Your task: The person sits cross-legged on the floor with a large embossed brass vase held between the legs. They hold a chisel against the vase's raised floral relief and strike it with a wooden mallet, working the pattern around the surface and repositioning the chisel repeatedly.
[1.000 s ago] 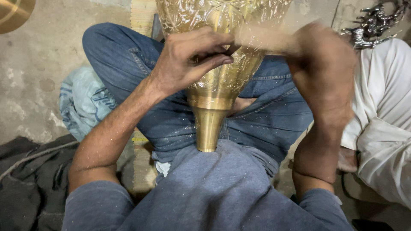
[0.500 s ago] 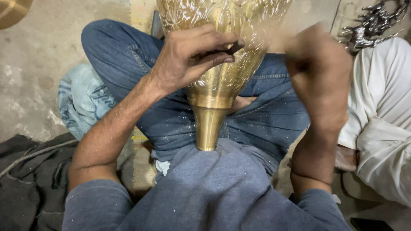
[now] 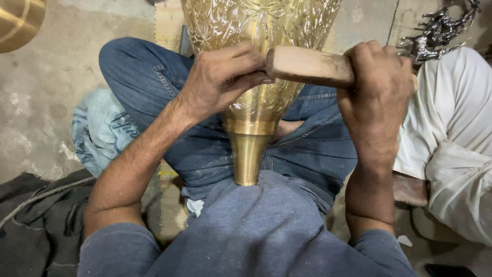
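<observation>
A large engraved brass vase [image 3: 266, 31] lies across my crossed legs, its plain narrow neck [image 3: 248, 156] pressed against my belly. My left hand [image 3: 220, 77] rests on the patterned body with fingers pinched together; whatever small tool it holds is hidden under the fingers. My right hand [image 3: 376, 90] is shut around a wooden mallet [image 3: 307, 65], held level, its end touching the fingertips of my left hand. Fine metal dust speckles my forearms and my grey shirt.
Another person in white clothes [image 3: 451, 133] sits close at the right. A dark metal horse figurine [image 3: 435, 33] stands at the top right. A brass bowl [image 3: 18, 23] sits top left on the concrete floor. Blue cloth [image 3: 100, 131] and dark cloth [image 3: 36, 225] lie at the left.
My right hand has swung the mallet down from a raised, blurred position, and its end now meets my left hand's fingertips. The left hand and vase have stayed in place.
</observation>
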